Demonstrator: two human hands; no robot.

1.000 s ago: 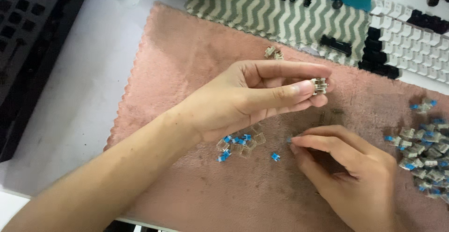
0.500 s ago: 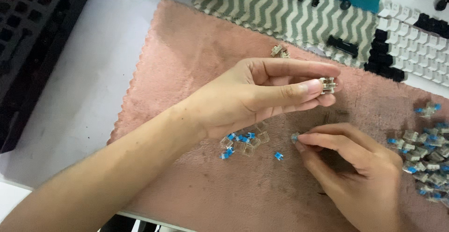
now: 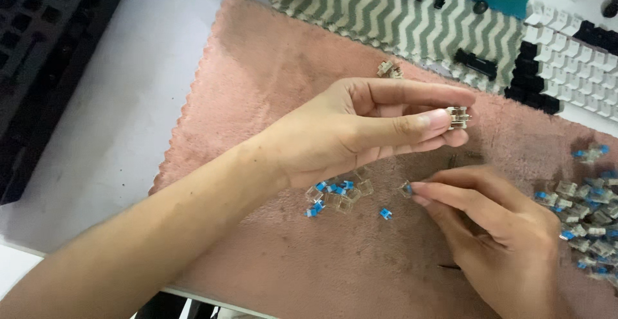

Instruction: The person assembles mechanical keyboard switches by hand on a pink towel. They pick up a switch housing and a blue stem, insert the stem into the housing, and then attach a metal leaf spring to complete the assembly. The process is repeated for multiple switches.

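Pink fleecy cloth (image 3: 257,100) covers the white table, and both hands work above it. The left hand (image 3: 347,132) pinches a small clear-and-grey keyboard switch housing (image 3: 458,117) between thumb and fingertips, raised off the cloth. The right hand (image 3: 496,229) pinches a tiny clear switch part (image 3: 405,189) at its fingertips, low over the cloth. Loose blue-stemmed clear switch pieces (image 3: 335,197) lie under the left palm; a larger heap of the same pieces (image 3: 589,209) lies at the right edge.

Left hand (image 3: 347,132) pinches a switch (image 3: 458,117); right hand (image 3: 496,242) grips another part (image 3: 405,189) (above pink cloth (image 3: 257,87)).
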